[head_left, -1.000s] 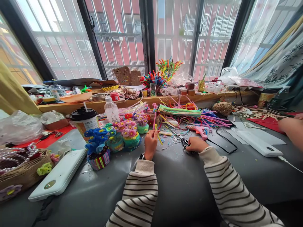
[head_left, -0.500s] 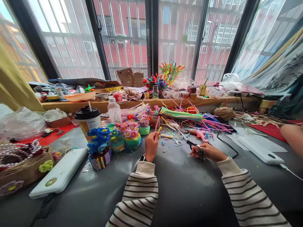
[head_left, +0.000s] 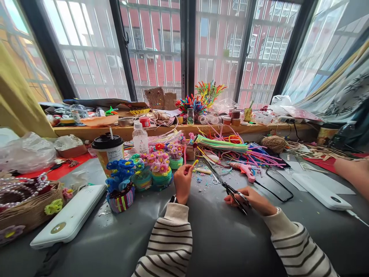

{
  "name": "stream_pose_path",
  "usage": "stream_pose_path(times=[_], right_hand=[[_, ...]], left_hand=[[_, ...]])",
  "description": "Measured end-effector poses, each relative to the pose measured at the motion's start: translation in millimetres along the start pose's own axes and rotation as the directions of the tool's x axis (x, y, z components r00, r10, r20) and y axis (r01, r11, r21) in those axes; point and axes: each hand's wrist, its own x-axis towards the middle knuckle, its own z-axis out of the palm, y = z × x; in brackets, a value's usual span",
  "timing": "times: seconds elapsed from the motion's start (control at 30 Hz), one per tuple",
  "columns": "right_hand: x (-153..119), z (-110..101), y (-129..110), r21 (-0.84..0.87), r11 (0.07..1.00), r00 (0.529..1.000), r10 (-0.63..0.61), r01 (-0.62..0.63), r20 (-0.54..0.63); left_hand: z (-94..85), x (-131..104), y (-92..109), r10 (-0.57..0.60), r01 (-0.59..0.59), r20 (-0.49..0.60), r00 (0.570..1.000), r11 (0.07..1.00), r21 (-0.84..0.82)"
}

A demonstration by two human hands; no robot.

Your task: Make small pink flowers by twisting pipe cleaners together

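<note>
My left hand [head_left: 182, 182] is closed in a pinch on a short yellow pipe cleaner [head_left: 196, 162], whose tip sticks out to the right. A pink strand [head_left: 185, 154] rises just behind the fingers; I cannot tell whether they hold it too. My right hand [head_left: 245, 199] grips dark long-bladed scissors [head_left: 221, 179], which point forward and left, apart from the yellow piece. Beyond the hands lie small scissors [head_left: 215, 180], a wooden stick [head_left: 203, 171] and a pink glue gun [head_left: 244, 169]. Left of my left hand stand pots of pipe-cleaner flowers [head_left: 160, 166].
A lidded cup [head_left: 108, 152], a bottle [head_left: 140, 139] and a white power bank [head_left: 69, 215] stand or lie at left. Pipe cleaner bundles [head_left: 223, 142] and a twine ball [head_left: 273, 143] lie at the back. Another person's arm [head_left: 353, 171] reaches in from the right.
The view has shifted slightly. My right hand has brought the scissors a little left and nearer. My left hand keeps its pinch, turned slightly. The other person's hand shows more on the right.
</note>
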Motion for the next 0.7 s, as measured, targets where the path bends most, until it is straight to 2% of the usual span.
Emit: stream_pose_path(times=[0.27,0.43,0.7], right_hand=[[4,10,-8,-0.010,0.999,0.993,-0.043,0.045,0.110],[4,11,-8,-0.011,0.998,0.993,-0.063,0.065,0.101],[8,13,-1,0.023,1.000,0.995,-0.018,0.016,0.095]], left_hand=[[0.6,1,-1,0.025,-0.024,-0.046,0.999,0.999,0.028],[1.3,0,-2,0.062,-0.061,-0.017,0.998,0.997,0.056],[0.2,0,1,0.087,-0.090,0.039,0.995,0.992,0.086]])
